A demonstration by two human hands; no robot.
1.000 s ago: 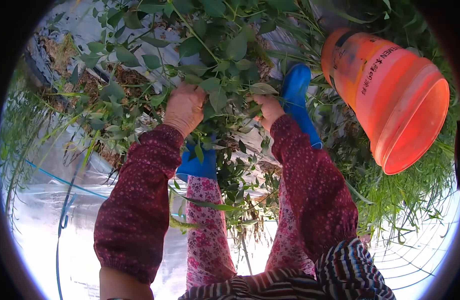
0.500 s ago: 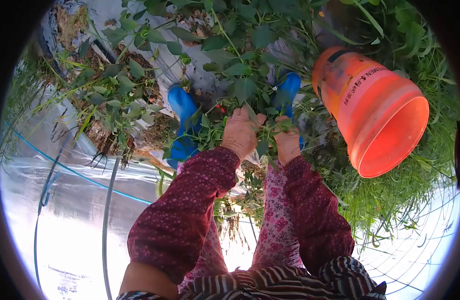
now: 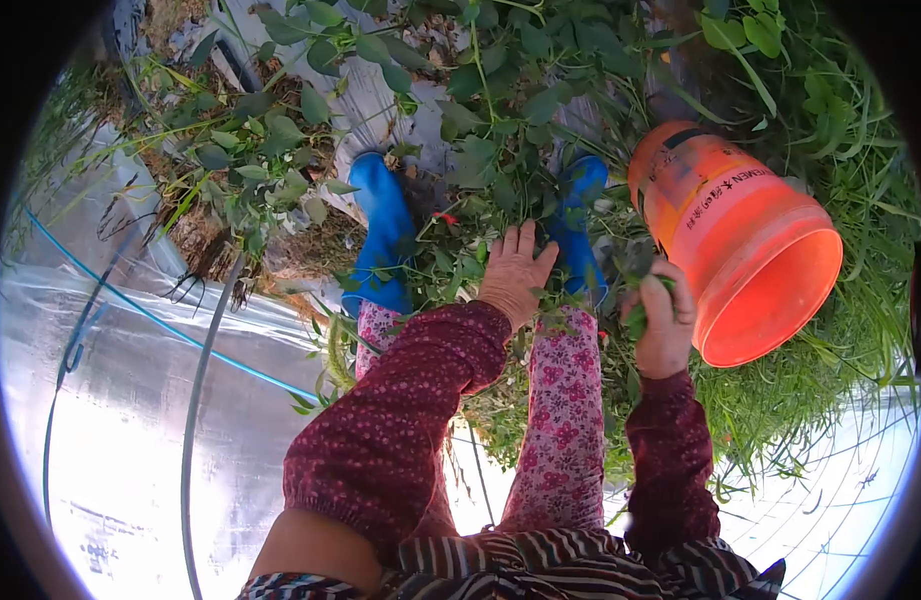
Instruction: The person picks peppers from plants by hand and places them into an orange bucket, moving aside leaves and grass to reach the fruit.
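My left hand (image 3: pixel 517 277) lies over the leafy pepper plant (image 3: pixel 495 165) between the blue boots, fingers stretched out among the stems. A small green pepper (image 3: pixel 481 253) hangs right beside its fingers, and a red pepper (image 3: pixel 445 217) shows farther left in the leaves. My right hand (image 3: pixel 666 325) is raised off to the right, near the orange bucket (image 3: pixel 755 250), with its fingers closed around green peppers (image 3: pixel 635 321); part of them is hidden by the fingers. The bucket lies tilted, its open mouth facing down toward me.
Blue boots (image 3: pixel 380 230) stand on the pale ground sheet (image 3: pixel 365 105) on both sides of the plant. Tall grass (image 3: pixel 780 410) surrounds the bucket. At left are clear plastic sheeting (image 3: pixel 130 400), a blue cord (image 3: pixel 170 330) and a grey pole (image 3: pixel 195 440).
My right hand has drawn away from the plant to the right, toward the bucket, with green peppers in it. My left hand has moved slightly right and spread its fingers.
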